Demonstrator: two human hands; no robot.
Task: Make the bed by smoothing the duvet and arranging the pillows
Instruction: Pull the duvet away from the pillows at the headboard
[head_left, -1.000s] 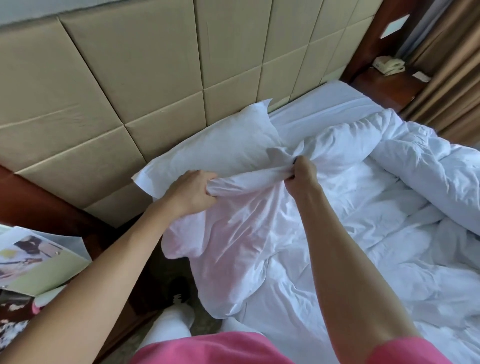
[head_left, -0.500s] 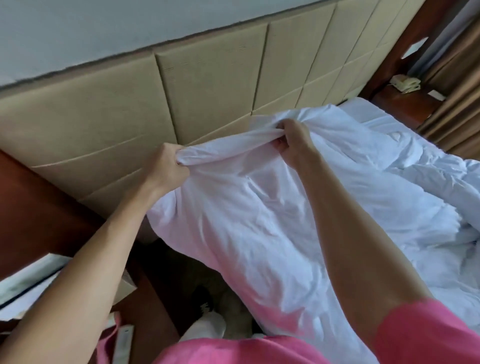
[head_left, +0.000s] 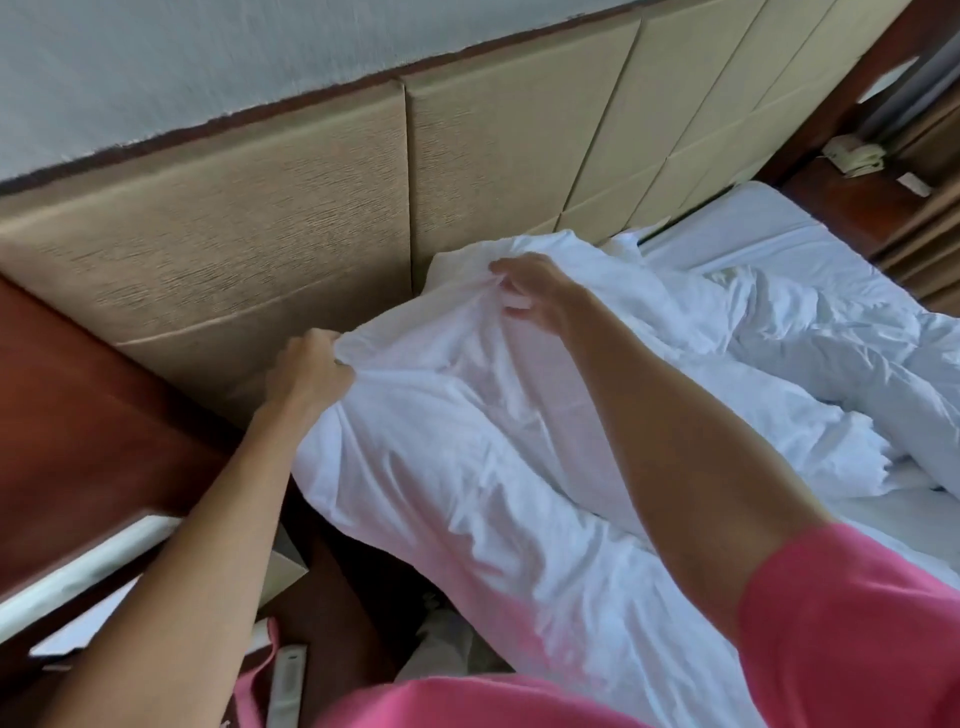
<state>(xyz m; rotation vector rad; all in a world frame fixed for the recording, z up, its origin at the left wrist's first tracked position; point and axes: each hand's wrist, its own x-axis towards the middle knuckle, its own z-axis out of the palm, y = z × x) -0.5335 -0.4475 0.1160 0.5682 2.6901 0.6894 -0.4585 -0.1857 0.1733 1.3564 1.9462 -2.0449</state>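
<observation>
The left hand grips the white cotton duvet by its top edge; the right hand, fingers loosely spread, pinches the same edge against the tan padded headboard. A cream telephone sits on the far wooden nightstand.

Two hands are seen, the left hand and the right hand. One white duvet is counted, and one bed, one padded headboard, one far nightstand and one telephone upon it.
</observation>
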